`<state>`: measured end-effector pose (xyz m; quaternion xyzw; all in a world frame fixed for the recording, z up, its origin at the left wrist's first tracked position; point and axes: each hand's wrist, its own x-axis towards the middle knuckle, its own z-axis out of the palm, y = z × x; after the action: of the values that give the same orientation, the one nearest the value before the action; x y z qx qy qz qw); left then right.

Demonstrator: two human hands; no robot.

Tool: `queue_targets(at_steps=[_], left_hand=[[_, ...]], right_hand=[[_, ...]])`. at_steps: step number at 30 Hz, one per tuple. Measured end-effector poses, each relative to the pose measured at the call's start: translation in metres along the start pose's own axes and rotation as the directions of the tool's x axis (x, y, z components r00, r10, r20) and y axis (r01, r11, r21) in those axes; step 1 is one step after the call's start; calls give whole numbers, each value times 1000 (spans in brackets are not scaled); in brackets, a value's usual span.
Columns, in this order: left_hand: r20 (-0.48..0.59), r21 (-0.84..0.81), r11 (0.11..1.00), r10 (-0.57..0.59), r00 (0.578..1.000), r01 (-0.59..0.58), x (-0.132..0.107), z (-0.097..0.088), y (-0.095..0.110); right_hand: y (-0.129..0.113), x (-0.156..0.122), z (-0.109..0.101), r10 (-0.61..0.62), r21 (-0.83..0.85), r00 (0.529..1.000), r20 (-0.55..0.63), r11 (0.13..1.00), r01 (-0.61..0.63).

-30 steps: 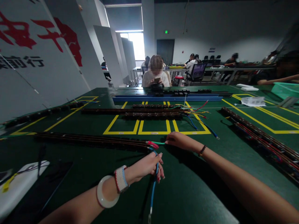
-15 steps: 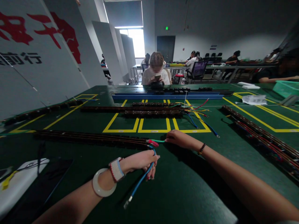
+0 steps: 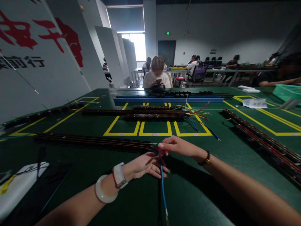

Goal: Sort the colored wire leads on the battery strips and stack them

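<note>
A long black strip with brown wires along it (image 3: 98, 142) lies across the table in front of me, its coloured wire ends by my hands. My left hand (image 3: 147, 164) has its lower fingers stretched out, and the blue cable (image 3: 162, 182) passes between thumb and fingers. The cable's lug end (image 3: 166, 217) hangs toward the table's near side. Just above, my right hand (image 3: 176, 146) is closed in a pinch on the green wire (image 3: 155, 144), close to the strip's end. A red wire tip (image 3: 166, 153) shows between the hands; their fingertips partly hide one another.
More wired strips lie farther back (image 3: 152, 116) and at right (image 3: 263, 141). Blue rails (image 3: 169, 99) run along the far edge. A white device (image 3: 23, 188) sits at near left, a green basket (image 3: 288, 92) at far right. A person (image 3: 157, 75) sits opposite.
My right hand has moved down and left along the green wire toward my left hand. The left hand's fingers have opened outward, and the blue cable's free end has swung right.
</note>
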<state>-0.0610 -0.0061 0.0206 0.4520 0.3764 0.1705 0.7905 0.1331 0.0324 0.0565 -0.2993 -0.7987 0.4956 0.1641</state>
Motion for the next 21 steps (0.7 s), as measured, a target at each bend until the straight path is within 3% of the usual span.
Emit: queue_targets(at_steps=[4, 7, 10, 15, 21], left_hand=[[-23, 6, 997, -73, 997, 74, 4, 2, 1], [-2, 3, 997, -71, 997, 71, 5, 0, 1], [10, 3, 997, -80, 997, 80, 6, -4, 0], [26, -15, 997, -75, 997, 75, 4, -4, 2], [-10, -73, 997, -28, 1000, 27, 4, 0, 2]], right_hand=[[-2, -4, -8, -88, -161, 990, 109, 981, 105], [-3, -11, -16, -76, -353, 996, 42, 932, 85], [7, -17, -26, 37, -459, 999, -38, 887, -50], [31, -13, -34, 274, -561, 960, -58, 787, -258], [24, -10, -26, 392, -572, 918, 54, 766, -293]])
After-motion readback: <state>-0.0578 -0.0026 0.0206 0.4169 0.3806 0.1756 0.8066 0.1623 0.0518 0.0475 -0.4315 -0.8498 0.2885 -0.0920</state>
